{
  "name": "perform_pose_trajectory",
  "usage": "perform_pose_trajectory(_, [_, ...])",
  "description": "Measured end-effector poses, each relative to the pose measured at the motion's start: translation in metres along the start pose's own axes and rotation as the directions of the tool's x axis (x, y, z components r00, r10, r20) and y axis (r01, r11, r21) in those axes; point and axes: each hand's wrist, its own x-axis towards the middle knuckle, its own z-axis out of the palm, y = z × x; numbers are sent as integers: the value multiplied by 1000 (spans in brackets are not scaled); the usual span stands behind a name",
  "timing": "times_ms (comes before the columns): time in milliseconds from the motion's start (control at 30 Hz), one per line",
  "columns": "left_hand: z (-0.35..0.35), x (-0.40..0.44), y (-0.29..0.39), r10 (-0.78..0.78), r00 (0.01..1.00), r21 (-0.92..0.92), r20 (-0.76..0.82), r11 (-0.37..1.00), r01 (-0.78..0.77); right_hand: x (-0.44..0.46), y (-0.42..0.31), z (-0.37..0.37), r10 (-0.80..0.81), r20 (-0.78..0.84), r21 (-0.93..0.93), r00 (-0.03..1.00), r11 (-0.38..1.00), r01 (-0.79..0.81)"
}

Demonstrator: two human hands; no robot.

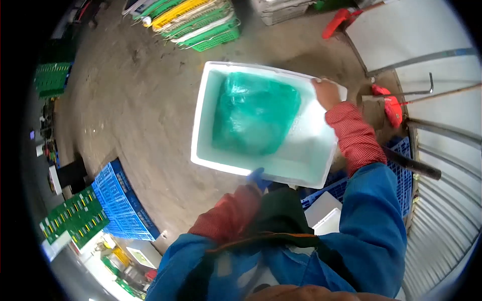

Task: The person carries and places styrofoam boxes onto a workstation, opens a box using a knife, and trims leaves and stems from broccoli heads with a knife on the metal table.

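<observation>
A white foam box (203, 115) stands open in front of me, tilted in view. Inside it a crumpled green plastic bag (256, 113) covers the left and middle of the bottom. My right hand (327, 94) grips the box's far right rim, fingers wrapped over the edge. Close to the near wall of the box is my left hand (249, 193), smeared by motion. Something blue (258, 178) shows at its fingers, against the near rim; whether the hand holds it I cannot make out.
Stacked green, white and yellow crates (201, 25) stand at the far side. A blue crate (123, 200) lies at left, beside a green panel (75, 215). At right are a corrugated metal wall (442, 200), a metal pipe (411, 163) and a red item (389, 105).
</observation>
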Motion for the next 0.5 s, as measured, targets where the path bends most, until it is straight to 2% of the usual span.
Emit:
perform_pose_trajectory(33, [7, -4, 28, -39, 998, 34, 55, 999, 37, 15, -30, -15, -13, -72, -54, 997, 998, 9])
perform_pose_trajectory(67, [-8, -12, 16, -90, 990, 67, 111, 994, 83, -17, -51, -21, -7, -35, -14, 999, 1000, 7])
perform_pose_trajectory(100, [-22, -20, 8, -142, 976, 106, 167, 986, 125, -56, -71, -17, -48, -52, 63, 997, 997, 51])
perform_pose_trajectory(133, [-26, -34, 20, -197, 970, 218, 140, 962, 164, -74, -103, -11, -5, -152, 196, 988, 980, 35])
perform_pose_trajectory(167, [-34, -46, 12, -258, 959, 337, 118, 919, 206, -109, -130, -40, 51, 304, 341, 951, 926, -159])
perform_pose_trajectory(200, [-44, -55, 4, -327, 941, 462, 93, 851, 250, -164, -151, -31, 50, 90, 502, 995, 861, -88])
perform_pose_trajectory(233, [-87, -34, 2, -629, 647, 223, 431, 769, 599, -218, -172, -23, 46, -128, 614, 991, 788, 43])
perform_pose_trajectory(267, [-56, -7, 76, -511, 733, 708, 448, 704, 59, -153, -188, -25, 0, -54, 647, 999, 762, 35])
perform_pose_trajectory(300, [-32, 0, 100, -545, 712, 721, 443, 689, 79, -94, -187, -39, -20, 206, 588, 978, 802, -107])
perform_pose_trajectory(333, [-9, 6, 122, -577, 690, 734, 436, 672, 99, -133, -200, -70, -12, 441, 509, 897, 827, -239])
perform_pose_trajectory(367, [2, -33, 108, -528, 818, 778, 230, 604, 171, -179, -207, -86, 46, 468, 510, 883, 802, -311])
perform_pose_trajectory(400, [17, -76, 94, -439, 899, 785, -5, 555, 275, -227, -218, -97, 100, 489, 514, 866, 770, -379])
perform_pose_trajectory(433, [33, -120, 79, -328, 918, 751, -225, 541, 378, -274, -229, -108, 149, 505, 519, 851, 735, -436])
perform_pose_trajectory(467, [11, -131, 67, -303, 922, 799, -241, 477, 366, -321, -235, -122, 239, 533, 469, 812, 715, -518])
perform_pose_trajectory(500, [-37, -115, 82, -413, 910, 972, 34, 226, 67, -348, -238, -148, 313, 556, 417, 770, 697, -584])
